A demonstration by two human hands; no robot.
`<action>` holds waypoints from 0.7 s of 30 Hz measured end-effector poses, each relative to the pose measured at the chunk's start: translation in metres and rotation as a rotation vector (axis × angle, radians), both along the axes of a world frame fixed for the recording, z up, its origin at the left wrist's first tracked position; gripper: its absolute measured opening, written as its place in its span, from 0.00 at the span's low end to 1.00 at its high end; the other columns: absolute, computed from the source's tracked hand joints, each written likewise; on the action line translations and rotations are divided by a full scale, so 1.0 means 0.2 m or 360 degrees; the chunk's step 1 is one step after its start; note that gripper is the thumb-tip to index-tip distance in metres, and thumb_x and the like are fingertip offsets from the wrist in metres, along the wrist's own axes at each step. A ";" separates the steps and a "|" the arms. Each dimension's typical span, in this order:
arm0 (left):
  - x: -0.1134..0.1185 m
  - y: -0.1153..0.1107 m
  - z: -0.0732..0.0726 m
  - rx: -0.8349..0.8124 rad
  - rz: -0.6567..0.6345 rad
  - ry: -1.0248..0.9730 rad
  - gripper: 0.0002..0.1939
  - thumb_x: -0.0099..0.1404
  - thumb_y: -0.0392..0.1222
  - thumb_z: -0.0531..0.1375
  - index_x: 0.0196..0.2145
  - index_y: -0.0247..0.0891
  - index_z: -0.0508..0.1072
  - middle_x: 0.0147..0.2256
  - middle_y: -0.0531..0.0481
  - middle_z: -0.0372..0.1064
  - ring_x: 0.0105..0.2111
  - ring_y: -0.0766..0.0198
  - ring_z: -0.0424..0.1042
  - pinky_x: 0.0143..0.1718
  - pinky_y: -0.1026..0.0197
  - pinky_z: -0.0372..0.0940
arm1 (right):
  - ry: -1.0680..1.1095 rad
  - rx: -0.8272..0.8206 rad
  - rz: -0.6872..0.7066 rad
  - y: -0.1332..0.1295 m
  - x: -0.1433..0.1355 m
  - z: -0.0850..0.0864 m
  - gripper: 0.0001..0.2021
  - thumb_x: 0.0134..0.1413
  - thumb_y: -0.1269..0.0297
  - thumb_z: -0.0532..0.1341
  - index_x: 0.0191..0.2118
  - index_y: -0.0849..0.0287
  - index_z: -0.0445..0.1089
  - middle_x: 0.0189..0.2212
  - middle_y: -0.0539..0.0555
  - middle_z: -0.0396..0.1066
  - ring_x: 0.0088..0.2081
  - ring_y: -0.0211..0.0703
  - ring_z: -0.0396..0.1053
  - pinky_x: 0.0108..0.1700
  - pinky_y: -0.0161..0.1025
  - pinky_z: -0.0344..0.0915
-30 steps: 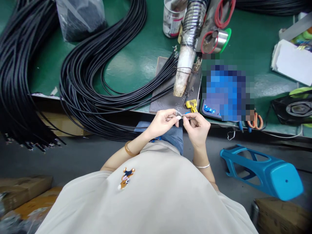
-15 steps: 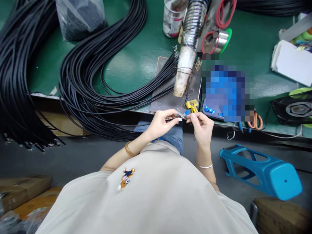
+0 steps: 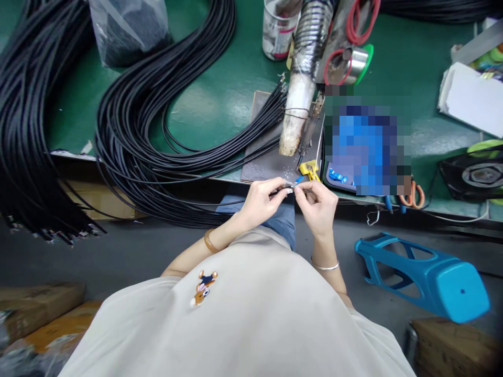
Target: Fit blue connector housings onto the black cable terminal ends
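Note:
My left hand (image 3: 264, 200) pinches a black cable (image 3: 223, 202) near its end, just off the front edge of the bench. Close against it, my right hand (image 3: 317, 204) has its thumb and fingers pressed together at the tip of that cable; the fine wires between the fingertips are too small to make out. A small blue piece (image 3: 299, 179) shows just beyond the fingertips. Behind my right hand lies a yellow tool (image 3: 310, 168) on the bench. A thick bundle of black cables (image 3: 129, 125) curves across the bench to my left, with stripped ends on a dark board (image 3: 259, 170).
A foil-wrapped duct (image 3: 296, 112) comes down over the board. Right of it are a blurred-out tray with blue parts (image 3: 337, 177), orange-handled scissors (image 3: 412, 195) and a black fan (image 3: 473, 173). A blue stool (image 3: 458, 288) lies on the floor at right, near cardboard boxes (image 3: 456, 345).
My right hand has moved slightly left, bringing its fingertips closer to my left fingertips. My left hand keeps its pinch on the cable, almost in the same place.

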State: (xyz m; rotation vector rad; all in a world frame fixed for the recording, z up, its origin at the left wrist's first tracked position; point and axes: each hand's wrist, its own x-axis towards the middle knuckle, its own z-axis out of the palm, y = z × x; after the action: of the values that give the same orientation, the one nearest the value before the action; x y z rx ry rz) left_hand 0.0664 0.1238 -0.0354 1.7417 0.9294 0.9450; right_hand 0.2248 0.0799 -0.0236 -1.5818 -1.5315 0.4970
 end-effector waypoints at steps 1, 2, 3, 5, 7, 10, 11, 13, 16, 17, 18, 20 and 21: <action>0.00 0.00 0.01 -0.0078 -0.0039 -0.0035 0.08 0.68 0.39 0.58 0.33 0.34 0.74 0.28 0.50 0.73 0.27 0.68 0.69 0.32 0.66 0.63 | -0.0105 0.0088 0.0045 0.00 0.00 0.00 0.09 0.60 0.63 0.60 0.30 0.58 0.72 0.25 0.49 0.70 0.25 0.33 0.59 0.30 0.35 0.57; 0.00 0.00 0.01 -0.0175 -0.0096 -0.0077 0.09 0.68 0.39 0.58 0.33 0.33 0.74 0.27 0.50 0.73 0.27 0.69 0.70 0.32 0.66 0.64 | -0.0182 0.0162 0.0088 -0.01 0.01 -0.01 0.09 0.61 0.63 0.60 0.30 0.57 0.73 0.26 0.50 0.71 0.26 0.34 0.61 0.31 0.35 0.59; -0.01 0.00 0.02 -0.0286 -0.0163 -0.0125 0.09 0.68 0.40 0.58 0.32 0.33 0.73 0.27 0.49 0.73 0.26 0.69 0.70 0.30 0.67 0.64 | -0.0212 0.0212 0.0113 -0.01 0.02 -0.01 0.09 0.61 0.63 0.60 0.30 0.56 0.73 0.27 0.50 0.72 0.26 0.35 0.62 0.31 0.36 0.59; -0.02 0.02 0.04 -0.0502 -0.0290 -0.0222 0.11 0.67 0.42 0.59 0.30 0.33 0.72 0.24 0.50 0.72 0.23 0.71 0.68 0.27 0.68 0.62 | -0.0126 0.0247 0.0054 -0.02 0.03 -0.01 0.10 0.62 0.60 0.60 0.31 0.56 0.74 0.27 0.50 0.72 0.25 0.35 0.62 0.29 0.36 0.59; -0.03 0.03 0.06 -0.0664 -0.0380 -0.0313 0.12 0.66 0.44 0.60 0.30 0.32 0.72 0.22 0.51 0.69 0.21 0.72 0.66 0.25 0.68 0.61 | 0.0033 0.0226 -0.0098 -0.01 0.05 0.00 0.10 0.62 0.57 0.60 0.36 0.55 0.75 0.27 0.50 0.71 0.23 0.35 0.60 0.27 0.37 0.57; -0.04 0.04 0.08 -0.0785 -0.0436 -0.0397 0.12 0.63 0.45 0.63 0.33 0.31 0.74 0.21 0.53 0.66 0.20 0.72 0.63 0.24 0.68 0.60 | 0.0133 0.0103 -0.0114 0.01 0.08 0.02 0.11 0.61 0.54 0.61 0.40 0.54 0.76 0.29 0.49 0.71 0.21 0.34 0.57 0.27 0.37 0.55; -0.04 0.04 0.09 -0.0799 -0.0431 -0.0400 0.12 0.63 0.45 0.63 0.34 0.31 0.75 0.21 0.54 0.65 0.20 0.73 0.61 0.23 0.69 0.58 | 0.0152 0.0041 -0.0048 0.01 0.08 0.03 0.11 0.61 0.54 0.61 0.37 0.55 0.76 0.28 0.49 0.71 0.22 0.34 0.58 0.27 0.37 0.55; -0.03 0.05 0.09 -0.0785 -0.0388 -0.0387 0.12 0.61 0.45 0.64 0.32 0.31 0.75 0.20 0.55 0.61 0.19 0.75 0.57 0.20 0.69 0.53 | 0.0202 -0.0054 0.0068 0.02 0.08 0.04 0.16 0.63 0.53 0.60 0.29 0.57 0.73 0.25 0.49 0.70 0.24 0.35 0.62 0.28 0.36 0.57; -0.03 0.04 0.08 -0.0701 -0.0286 -0.0388 0.10 0.60 0.44 0.64 0.30 0.32 0.74 0.21 0.56 0.59 0.20 0.75 0.54 0.21 0.69 0.51 | 0.0180 -0.0060 0.0091 0.03 0.07 0.06 0.18 0.63 0.51 0.58 0.27 0.57 0.70 0.23 0.48 0.68 0.23 0.34 0.61 0.27 0.36 0.55; -0.03 0.04 0.08 -0.0671 -0.0260 -0.0390 0.10 0.60 0.43 0.64 0.29 0.32 0.73 0.21 0.56 0.59 0.21 0.75 0.55 0.22 0.69 0.52 | 0.0130 -0.0030 0.0085 0.02 0.06 0.06 0.17 0.63 0.51 0.58 0.28 0.57 0.70 0.23 0.48 0.67 0.22 0.33 0.58 0.27 0.36 0.54; -0.03 0.04 0.08 -0.0640 -0.0238 -0.0388 0.10 0.60 0.43 0.64 0.29 0.32 0.73 0.22 0.55 0.60 0.22 0.74 0.56 0.23 0.69 0.53 | 0.0079 0.0005 0.0080 0.02 0.05 0.06 0.16 0.63 0.52 0.59 0.29 0.57 0.70 0.23 0.47 0.66 0.22 0.33 0.56 0.26 0.37 0.52; -0.03 0.03 0.08 -0.0562 -0.0210 -0.0352 0.09 0.60 0.42 0.63 0.28 0.32 0.73 0.22 0.55 0.60 0.22 0.74 0.56 0.24 0.68 0.54 | 0.0010 0.0068 0.0072 0.02 0.04 0.06 0.16 0.63 0.54 0.59 0.27 0.57 0.69 0.22 0.47 0.65 0.22 0.32 0.53 0.27 0.37 0.51; -0.02 0.03 0.08 -0.0509 -0.0206 -0.0322 0.08 0.60 0.41 0.63 0.28 0.32 0.73 0.22 0.55 0.60 0.23 0.74 0.56 0.24 0.68 0.54 | 0.0011 0.0079 0.0065 0.02 0.04 0.06 0.17 0.63 0.54 0.59 0.26 0.57 0.68 0.21 0.46 0.64 0.22 0.32 0.53 0.27 0.37 0.51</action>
State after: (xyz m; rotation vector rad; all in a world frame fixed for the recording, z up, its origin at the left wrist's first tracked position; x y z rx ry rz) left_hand 0.0614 0.1297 -0.0197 1.3907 0.7789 0.8212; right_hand 0.2330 0.0836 -0.0123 -1.5121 -1.5622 0.4829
